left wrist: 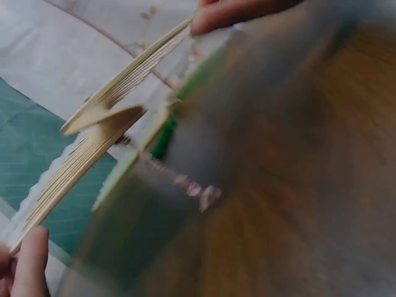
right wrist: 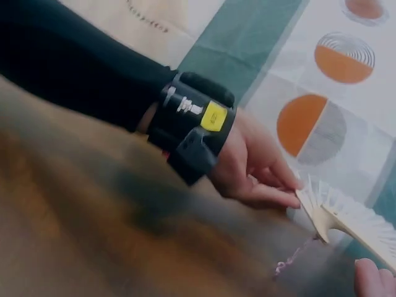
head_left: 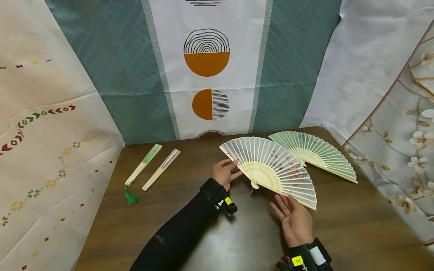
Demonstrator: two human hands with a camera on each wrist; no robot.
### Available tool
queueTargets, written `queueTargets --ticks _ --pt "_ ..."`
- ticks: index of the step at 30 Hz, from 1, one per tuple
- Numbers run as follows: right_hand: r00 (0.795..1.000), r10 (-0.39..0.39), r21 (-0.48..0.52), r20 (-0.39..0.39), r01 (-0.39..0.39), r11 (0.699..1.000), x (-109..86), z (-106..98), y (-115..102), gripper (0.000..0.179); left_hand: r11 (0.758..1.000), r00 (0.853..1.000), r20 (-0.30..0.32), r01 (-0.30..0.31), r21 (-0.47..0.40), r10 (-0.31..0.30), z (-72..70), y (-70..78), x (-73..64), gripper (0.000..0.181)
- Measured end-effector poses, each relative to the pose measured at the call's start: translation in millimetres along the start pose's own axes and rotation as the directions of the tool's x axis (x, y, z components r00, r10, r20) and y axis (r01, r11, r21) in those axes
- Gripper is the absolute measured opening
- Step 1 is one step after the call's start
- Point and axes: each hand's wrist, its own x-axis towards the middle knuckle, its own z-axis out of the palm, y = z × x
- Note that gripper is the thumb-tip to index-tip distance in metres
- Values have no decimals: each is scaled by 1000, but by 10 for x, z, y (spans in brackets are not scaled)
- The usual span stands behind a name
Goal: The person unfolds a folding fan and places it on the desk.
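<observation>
A spread white folding fan (head_left: 266, 163) with cream ribs and faint floral print is held off the table between both hands. My left hand (head_left: 223, 174) pinches its left outer rib between thumb and fingers. My right hand (head_left: 295, 222), palm turned up, grips the opposite outer rib near its lower edge. From the fan's pivot hangs a pink beaded pendant (left wrist: 179, 180), seen in the left wrist view. In the right wrist view, the left hand (right wrist: 257, 164) holds the rib, and the right fingertips (right wrist: 371, 278) show at the corner.
A spread green folding fan (head_left: 315, 152) lies behind at the right, partly overlapped by the white one. Two folded fans rest on the brown table's left: one green (head_left: 144, 163) with a green tassel (head_left: 131, 196), one pale (head_left: 161, 169). Patterned cloths (head_left: 129, 56) hang behind.
</observation>
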Motion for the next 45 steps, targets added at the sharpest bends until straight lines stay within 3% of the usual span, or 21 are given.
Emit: queueTargets --ticks 5,14,23,29,39,45 --pt "997 80 -58 9 -79 995 4 -272 -39 36 993 995 59 75 93 -81 -40 -2 24 13" --pt "985 173 -25 24 -173 985 91 -630 -192 31 942 966 109 198 270 -235 84 -49 71 25" --pt "976 216 -97 39 -212 972 234 -799 -408 39 925 961 69 237 296 -269 253 -176 192 20" --pt "972 234 -115 37 -228 967 268 -825 -477 33 920 956 70 251 301 -284 334 -174 244 23" --pt "972 234 -180 17 -227 957 251 -799 -515 35 901 953 65 254 351 -294 350 -142 273 19" --pt "971 240 -162 17 -234 959 235 -805 -543 31 880 952 81 237 412 -295 356 -104 283 21"
